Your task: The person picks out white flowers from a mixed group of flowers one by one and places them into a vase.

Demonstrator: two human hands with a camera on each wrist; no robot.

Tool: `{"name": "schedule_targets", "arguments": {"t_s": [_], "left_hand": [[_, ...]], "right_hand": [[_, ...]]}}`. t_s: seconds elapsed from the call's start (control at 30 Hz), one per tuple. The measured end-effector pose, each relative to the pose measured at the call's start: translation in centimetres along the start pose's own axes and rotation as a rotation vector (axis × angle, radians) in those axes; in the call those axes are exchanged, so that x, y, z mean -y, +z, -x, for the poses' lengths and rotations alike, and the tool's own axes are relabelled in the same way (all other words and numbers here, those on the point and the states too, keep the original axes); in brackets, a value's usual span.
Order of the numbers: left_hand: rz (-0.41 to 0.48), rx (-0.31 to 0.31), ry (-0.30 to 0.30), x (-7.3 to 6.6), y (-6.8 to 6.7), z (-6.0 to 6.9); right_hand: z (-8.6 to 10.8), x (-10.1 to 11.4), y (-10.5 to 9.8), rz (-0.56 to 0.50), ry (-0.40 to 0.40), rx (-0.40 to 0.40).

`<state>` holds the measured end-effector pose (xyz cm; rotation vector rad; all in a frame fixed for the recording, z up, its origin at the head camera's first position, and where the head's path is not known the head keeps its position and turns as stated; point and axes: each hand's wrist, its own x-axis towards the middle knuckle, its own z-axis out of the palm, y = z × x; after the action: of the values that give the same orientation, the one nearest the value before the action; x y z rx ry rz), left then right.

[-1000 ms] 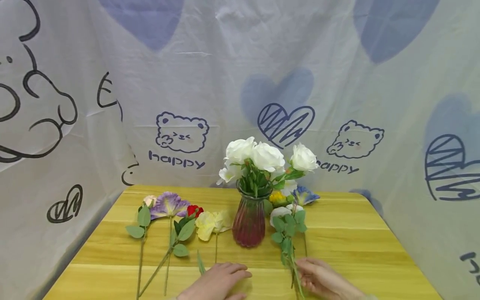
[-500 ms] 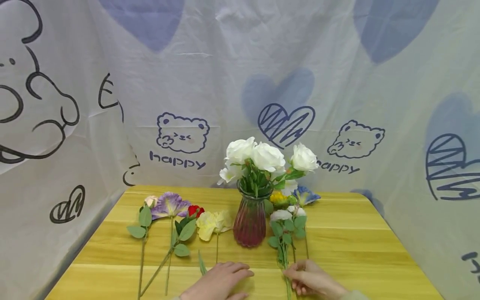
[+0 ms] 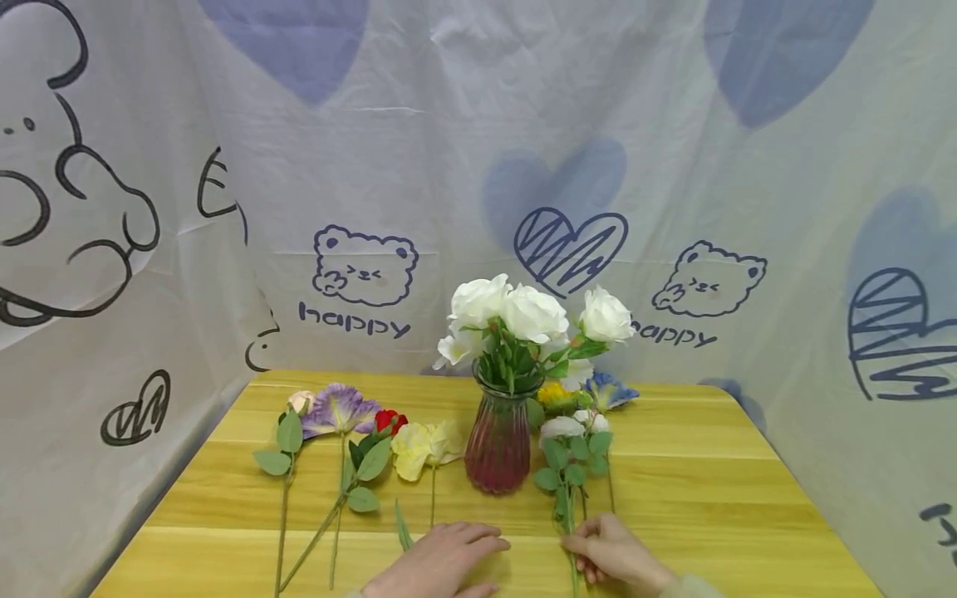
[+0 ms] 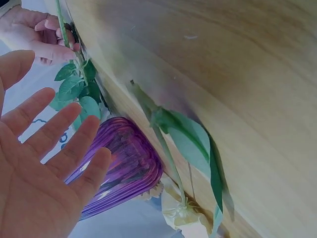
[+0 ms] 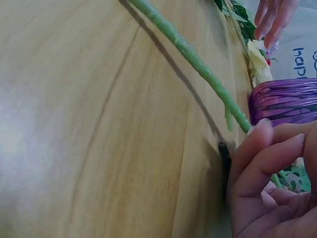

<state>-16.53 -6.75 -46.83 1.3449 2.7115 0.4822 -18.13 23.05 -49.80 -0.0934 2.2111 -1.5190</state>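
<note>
Between thumb and fingers my right hand (image 3: 616, 555) pinches the green stem (image 5: 190, 57) of an artificial flower with a pale pinkish-white bloom (image 3: 562, 428) and green leaves. In the right wrist view the stem is raised off the wood and casts a shadow. My left hand (image 3: 444, 563) holds nothing; its fingers are spread and straight in the left wrist view. Nearest to it lies the yellow flower (image 3: 419, 450), whose long leaf (image 4: 190, 136) shows beside the stem. A ribbed purple-red glass vase (image 3: 497, 457) holds several white flowers (image 3: 534, 314).
Left on the wooden table (image 3: 710, 498) lie a purple flower (image 3: 340, 409), a red rose (image 3: 390, 421) and a cream bud (image 3: 301, 402). Behind the vase, to the right, are a blue flower (image 3: 609, 390) and a yellow bloom (image 3: 553, 394). A printed curtain (image 3: 449, 166) surrounds the table.
My right hand has moved left along with the stem, and the pale bloom has tilted away and its stem stands straighter. My left hand has barely shifted.
</note>
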Motion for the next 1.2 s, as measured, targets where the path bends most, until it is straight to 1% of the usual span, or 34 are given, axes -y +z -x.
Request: {"name": "schedule_targets", "arguments": {"t_s": [0.13,0.2,0.27,0.37,0.47,0.6,0.7,0.8,0.87,0.93,1.07,1.13,1.2], "left_hand": [[-0.026,-0.024,-0.021,-0.1,-0.1,-0.1],[-0.023,-0.034,-0.035,-0.1,-0.2,-0.2],[-0.011,-0.036,-0.060,-0.1,-0.3,-0.2],[0.002,-0.056,-0.100,-0.1,-0.6,-0.2],[0.011,-0.108,-0.141,0.1,-0.7,-0.1],[0.025,-0.204,-0.189,0.4,-0.8,-0.4],[0.042,-0.276,-0.220,0.7,-0.7,-0.8],[0.072,-0.336,-0.259,1.0,-0.6,-1.2],[0.092,-0.362,-0.287,1.1,-0.6,-1.5],[0.120,-0.384,-0.320,1.1,-0.6,-1.9],[0.205,-0.420,-0.382,0.9,-1.0,-3.0],[0.256,-0.441,-0.412,0.8,-1.2,-3.6],[0.283,-0.473,-0.433,0.7,-1.5,-4.1]], "right_hand": [[0.3,-0.1,-0.2,-0.009,-0.032,-0.038],[0.5,-0.1,-0.4,-0.014,-0.055,-0.060],[0.9,0.0,-0.6,-0.031,-0.074,-0.079],[1.5,0.2,-0.9,-0.064,-0.084,-0.113],[2.1,0.7,-1.2,-0.070,-0.081,-0.162],[2.8,1.7,-1.6,-0.050,-0.093,-0.263],[3.1,2.5,-1.9,-0.038,-0.118,-0.363],[3.3,3.6,-2.1,-0.032,-0.140,-0.472],[3.3,4.4,-2.3,-0.036,-0.172,-0.540],[3.5,5.3,-2.6,-0.046,-0.207,-0.587],[4.0,7.3,-3.1,-0.039,-0.324,-0.647],[4.1,8.5,-3.3,-0.004,-0.381,-0.666],[4.2,9.6,-3.4,0.036,-0.437,-0.685]]}}
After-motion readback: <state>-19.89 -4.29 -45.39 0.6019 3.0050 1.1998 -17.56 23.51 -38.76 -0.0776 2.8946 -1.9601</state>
